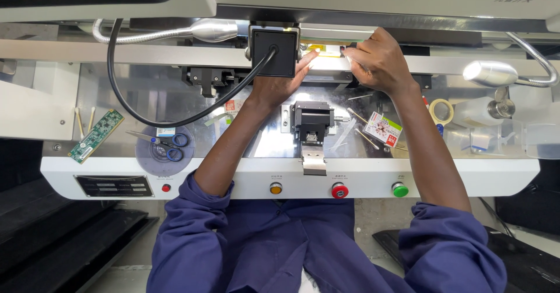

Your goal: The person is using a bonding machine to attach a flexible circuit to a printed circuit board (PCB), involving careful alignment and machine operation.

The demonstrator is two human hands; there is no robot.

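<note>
Both hands reach to the back of the machine bed: the left hand (279,84) lies flat, fingers pressing a thin yellow strip (324,50) under the rail, while the right hand (378,61) curls over its other end, pinching it. The strip looks light, flexible and delicate, best held by its edges. Nearer lie a small red-and-white packet (382,129) and a green circuit board (96,135).

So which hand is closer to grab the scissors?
The left hand, probably. The scissors lie on the left of the bench, below and beside that arm. The right hand is up at the lit strip, further off.
</note>
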